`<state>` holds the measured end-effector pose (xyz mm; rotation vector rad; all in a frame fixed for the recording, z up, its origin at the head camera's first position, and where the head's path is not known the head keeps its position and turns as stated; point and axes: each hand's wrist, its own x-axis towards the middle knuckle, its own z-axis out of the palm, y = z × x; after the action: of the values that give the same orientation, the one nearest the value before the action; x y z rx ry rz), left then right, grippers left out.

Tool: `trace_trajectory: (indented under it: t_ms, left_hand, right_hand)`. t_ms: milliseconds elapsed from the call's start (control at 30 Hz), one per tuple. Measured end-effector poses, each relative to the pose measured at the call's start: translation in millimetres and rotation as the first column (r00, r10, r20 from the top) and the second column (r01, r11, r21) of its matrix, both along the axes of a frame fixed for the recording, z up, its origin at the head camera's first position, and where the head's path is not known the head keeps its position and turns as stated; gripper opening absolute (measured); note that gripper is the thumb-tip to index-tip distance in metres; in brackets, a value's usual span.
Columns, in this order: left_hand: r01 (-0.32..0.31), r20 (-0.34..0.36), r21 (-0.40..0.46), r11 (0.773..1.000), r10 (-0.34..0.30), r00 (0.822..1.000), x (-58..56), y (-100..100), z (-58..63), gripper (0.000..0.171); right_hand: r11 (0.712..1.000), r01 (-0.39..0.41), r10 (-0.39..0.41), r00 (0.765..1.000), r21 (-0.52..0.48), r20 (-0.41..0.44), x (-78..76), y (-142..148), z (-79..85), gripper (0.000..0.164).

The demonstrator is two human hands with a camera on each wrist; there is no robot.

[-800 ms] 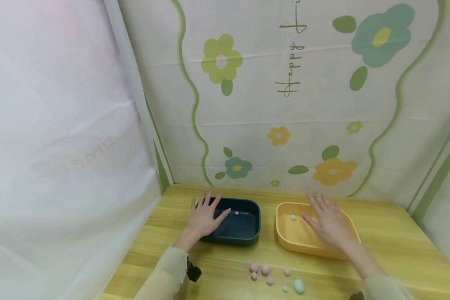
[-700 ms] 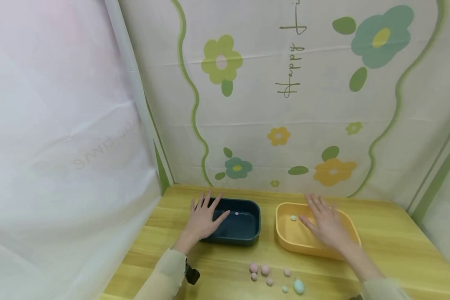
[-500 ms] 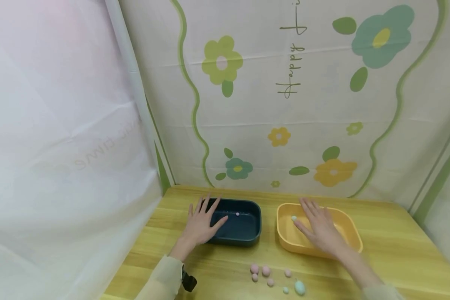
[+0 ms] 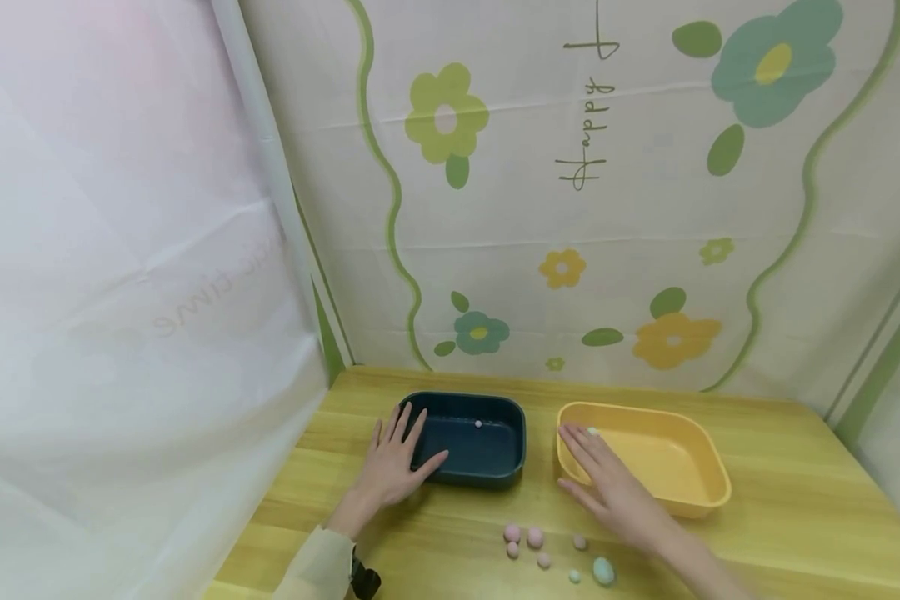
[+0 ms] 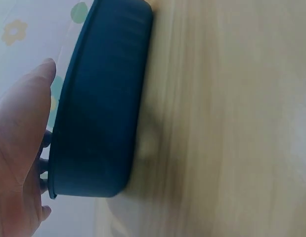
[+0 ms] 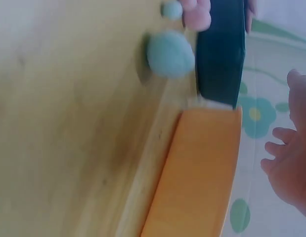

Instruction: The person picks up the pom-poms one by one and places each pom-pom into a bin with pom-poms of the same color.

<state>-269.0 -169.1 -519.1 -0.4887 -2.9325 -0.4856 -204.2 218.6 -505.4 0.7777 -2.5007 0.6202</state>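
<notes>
My left hand point(image 4: 390, 468), fingers spread, is at the near left corner of a dark blue tray point(image 4: 468, 481); whether it touches the rim I cannot tell. Inside that tray lies a small pink ball point(image 4: 478, 424). Over the left end of a yellow tray point(image 4: 690, 503) hovers my right hand point(image 4: 613, 492), fingers extended and holding nothing. A pale green ball point(image 4: 592, 431) in the yellow tray is partly hidden by its fingers. In front of the trays lie several pink balls point(image 4: 535, 537), a small green ball point(image 4: 574, 576) and a larger pale green egg-shaped piece point(image 4: 603, 571).
The trays stand side by side on a wooden table point(image 4: 435, 550), a narrow gap between them. A printed cloth point(image 4: 525, 200) hangs behind the table. A white curtain point(image 4: 135, 333) borders the left side.
My right hand has swept left and toward me, from above the middle of the yellow tray to its left end. My left hand has drawn slightly back and left.
</notes>
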Motion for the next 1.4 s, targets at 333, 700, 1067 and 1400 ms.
trace_trajectory:
  t_ms: [333, 700, 1067, 1400]
  left_hand:
    - [-0.001, 0.011, -0.021, 1.000, 0.001, 1.000, -0.9, -6, -12.5, 0.098]
    - [-0.021, 0.007, -0.011, 1.000, 0.022, 1.000, -5.2, -6, -17.6, 0.103]
    - [-0.022, 0.017, -0.002, 1.000, 0.022, 1.000, -5.8, -5, -17.5, 0.102]
    - [-0.012, 0.010, -0.001, 1.000, 0.012, 1.000, -7.1, -6, -18.8, 0.101]
  right_hand:
    - [0.990, -0.126, 0.134, 0.982, 0.063, -0.137, 20.4, -19, -14.2, 0.070]
    - [0.977, -0.206, 0.214, 0.961, 0.061, -0.173, 22.2, -29, -32.3, 0.061]
    - [0.970, -0.245, 0.243, 0.966, -0.010, -0.092, 19.0, -33, -43.9, 0.037]
    - [0.946, -0.307, 0.302, 0.951, -0.103, -0.067, 14.2, -36, -52.8, 0.037]
